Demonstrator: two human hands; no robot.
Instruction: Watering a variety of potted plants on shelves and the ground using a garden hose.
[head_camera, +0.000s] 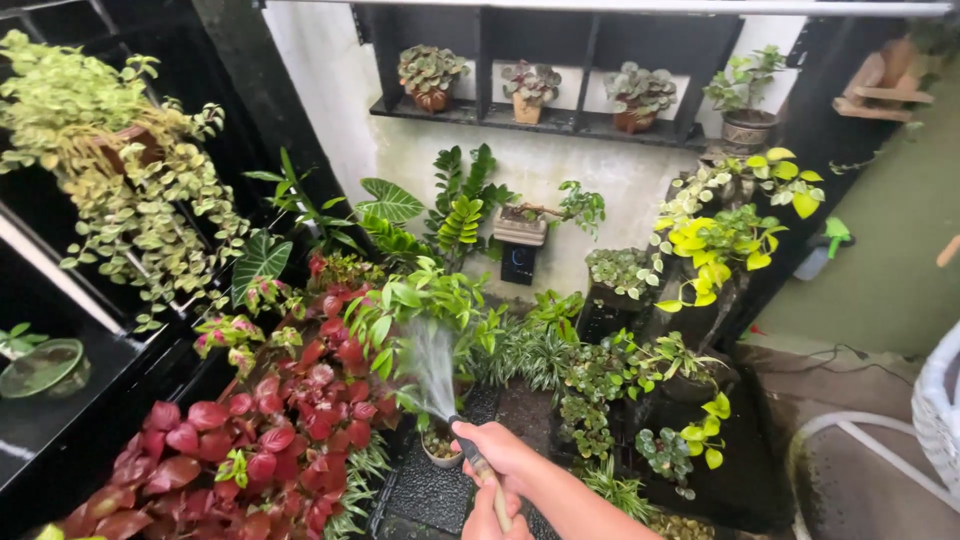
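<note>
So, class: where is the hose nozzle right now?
In the head view, the hose nozzle sits low, just left of centre, gripped by the right hand, spraying up-left past the small white pot beside the red-leaved plants.

Small dark sign (519, 264) beneath wall planter (520, 227).

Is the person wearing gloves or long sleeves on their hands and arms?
No. Both hands are bare: the upper hand and the lower hand show no gloves, rings or watch. The forearm is bare too, with no sleeve in view. Which hand is left or right cannot be told.
</note>
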